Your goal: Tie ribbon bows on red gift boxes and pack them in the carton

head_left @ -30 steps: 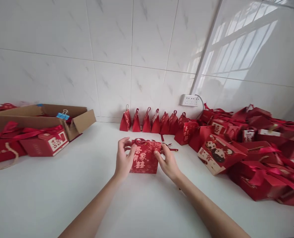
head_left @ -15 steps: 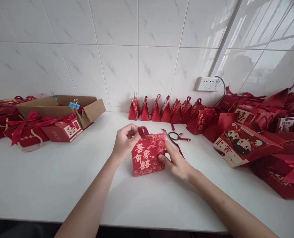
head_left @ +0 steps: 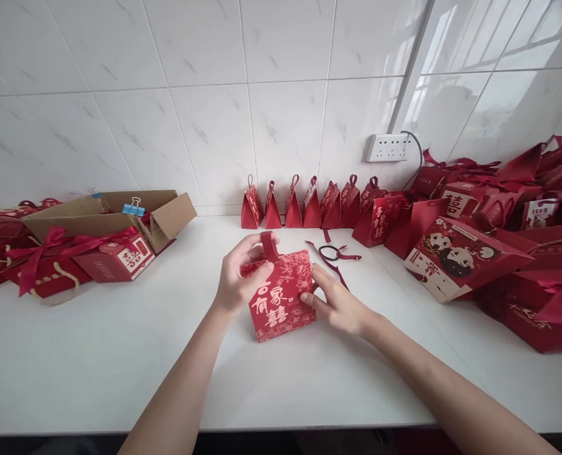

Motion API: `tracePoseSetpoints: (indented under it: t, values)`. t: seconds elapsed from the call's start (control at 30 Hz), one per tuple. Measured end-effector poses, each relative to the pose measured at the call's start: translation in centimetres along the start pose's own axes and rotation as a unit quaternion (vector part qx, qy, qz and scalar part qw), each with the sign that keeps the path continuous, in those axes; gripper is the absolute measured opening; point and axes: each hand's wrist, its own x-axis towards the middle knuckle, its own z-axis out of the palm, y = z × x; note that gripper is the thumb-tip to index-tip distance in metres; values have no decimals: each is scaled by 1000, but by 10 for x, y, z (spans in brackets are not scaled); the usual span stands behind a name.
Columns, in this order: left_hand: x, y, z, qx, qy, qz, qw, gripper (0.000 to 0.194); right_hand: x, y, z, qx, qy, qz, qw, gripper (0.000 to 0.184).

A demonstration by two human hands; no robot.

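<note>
Between my hands is a red gift box (head_left: 288, 297) with pale Chinese characters, a floral print and a dark red ribbon loop (head_left: 268, 246) at its top. My left hand (head_left: 240, 275) is closed on the box's upper left part, its thumb pressed on the front near the loop and covering part of a character. My right hand (head_left: 335, 300) grips the right edge, thumb on the front and fingers behind. The box leans slightly, close over the white table. Just beyond my right hand lie loose dark ribbons and a black cord ring (head_left: 329, 254).
Several small red boxes (head_left: 293, 205) with loops stand along the tiled wall. A large pile of red gift boxes (head_left: 470, 253) fills the right side. At left, an open cardboard box (head_left: 172, 221) with clips stands behind red boxes (head_left: 115, 258). A power strip (head_left: 389, 148) is on the wall.
My left thumb has moved down onto the front of the box, covering the top character. The box has tilted slightly. The whole view has shifted a little.
</note>
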Motion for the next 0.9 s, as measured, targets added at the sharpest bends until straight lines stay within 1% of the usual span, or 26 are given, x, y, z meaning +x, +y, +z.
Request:
tracePoseSetpoints:
  t: [0.1,0.2,0.27,0.33,0.43,0.5,0.57,0.63,0.7,0.77,0.9]
  values:
    - [-1,3,3,25,3,-17,1000,33,-1,0,-3,0,-5,-4,1000,26]
    - [0,5,5,32,3,-13,999,30,-2,-1,-6,-3,-3,-12,1000,29]
    - [1,5,5,35,11,-8,999,29,-2,-2,-7,-1,8,-17,1000,33]
    - [2,5,6,36,14,-3,999,30,-2,-5,-6,24,49,-21,998,38]
    - [0,6,11,55,-6,13,998,30,-2,-11,0,104,151,-18,983,38]
    - [-3,8,19,80,-22,44,996,26,-2,-17,3,150,208,-8,967,35]
    - [-7,9,27,102,-26,98,990,22,-3,-24,6,158,245,-1,957,26]
    - [-9,9,34,116,-17,158,980,20,-4,-30,7,143,266,-6,953,15]
    - [-10,9,38,123,-5,194,973,20,-4,-34,8,129,275,-12,953,7]
    - [-10,8,39,121,0,199,973,20,-3,-36,8,125,280,-13,952,5]
    - [-11,5,39,113,2,183,977,23,-3,-37,7,87,297,0,951,7]
